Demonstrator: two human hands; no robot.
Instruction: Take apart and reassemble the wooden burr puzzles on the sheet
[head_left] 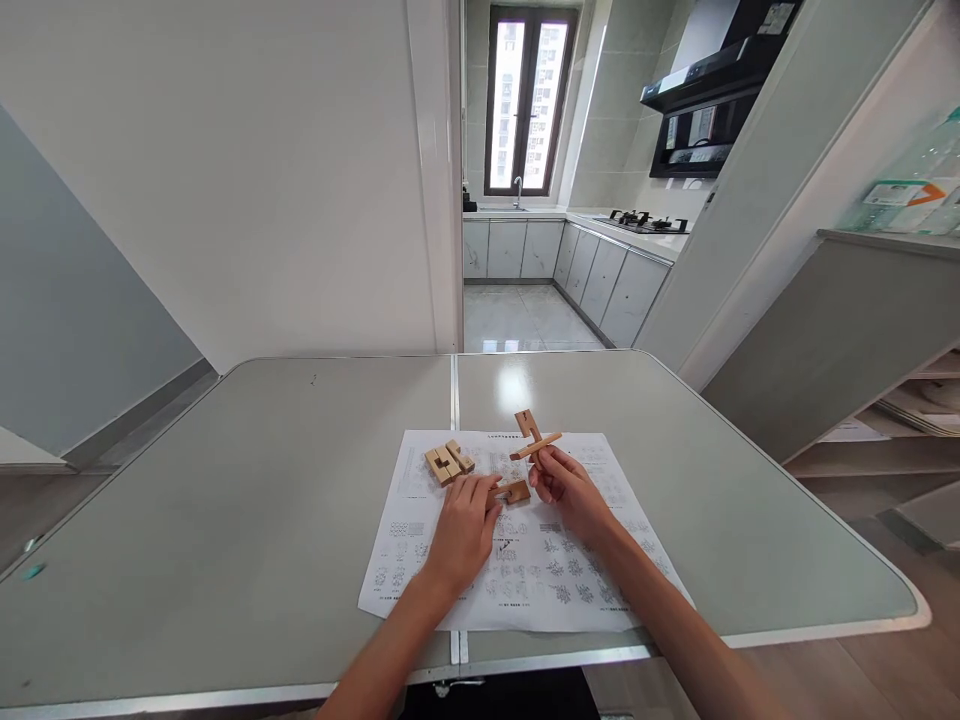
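Observation:
Over the printed sheet, my right hand (568, 490) pinches two crossed wooden burr-puzzle pieces: a notched wooden piece (526, 422) pointing up and away, and a slim wooden stick (546, 442) lying across it. My left hand (463, 528) is low on the paper, its fingers closed about the left end of another notched wooden puzzle piece (517, 492). That piece's right end shows beside my thumb. Just beyond my left fingertips lie several notched wooden puzzle pieces (442, 465) side by side. The fingers partly hide how the held pieces meet.
The white instruction sheet (405, 590), printed with small diagrams, lies across the seam of a grey-green table (225, 540). A small green scrap (34, 572) sits at the left edge. Beyond the table are a doorway and kitchen cabinets (510, 250); shelves (862, 455) stand at right.

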